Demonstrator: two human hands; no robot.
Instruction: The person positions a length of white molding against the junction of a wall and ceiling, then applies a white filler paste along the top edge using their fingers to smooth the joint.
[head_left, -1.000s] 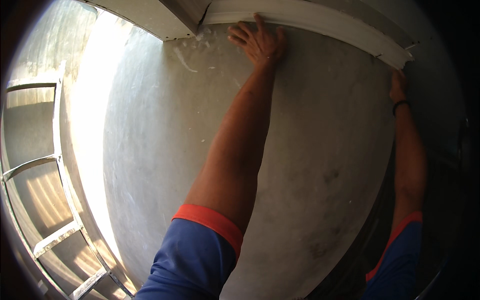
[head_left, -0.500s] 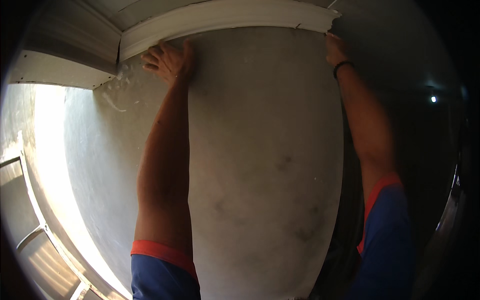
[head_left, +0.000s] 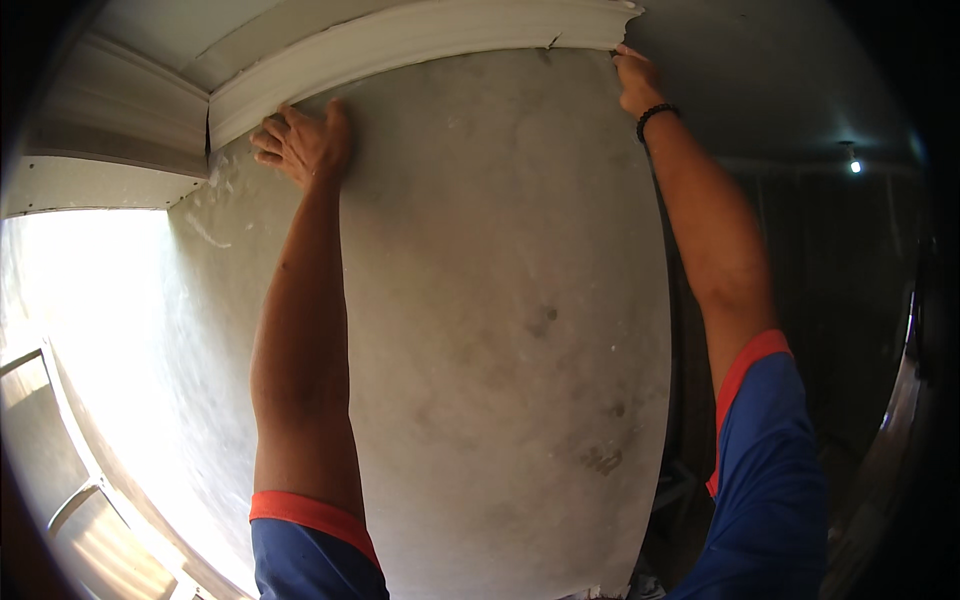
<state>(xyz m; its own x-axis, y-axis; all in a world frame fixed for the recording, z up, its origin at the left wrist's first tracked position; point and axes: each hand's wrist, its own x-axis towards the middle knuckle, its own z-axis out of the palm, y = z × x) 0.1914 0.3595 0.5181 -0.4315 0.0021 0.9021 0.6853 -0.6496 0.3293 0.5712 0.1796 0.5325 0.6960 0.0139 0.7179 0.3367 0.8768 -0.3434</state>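
Observation:
A long off-white cornice moulding (head_left: 430,38) runs along the top of a grey plastered wall (head_left: 480,250). My left hand (head_left: 303,143) lies on the wall with its fingers spread, their tips at the moulding's lower edge. At the far right end of the moulding, my right hand (head_left: 638,84) has its fingers curled around the lower corner. That end is ragged, and a small crack marks the lower edge to its left. My right wrist wears a dark beaded bracelet (head_left: 655,115).
Another moulding (head_left: 120,105) meets this one at the left corner, with a dark gap between them. Bright light enters at left above a framed panel (head_left: 75,440). Beyond the wall's right edge, a lit bulb (head_left: 854,165) hangs in a dark room.
The view has shifted, so the moulding and both hands appear further left. Both hands keep their places on the wall and moulding.

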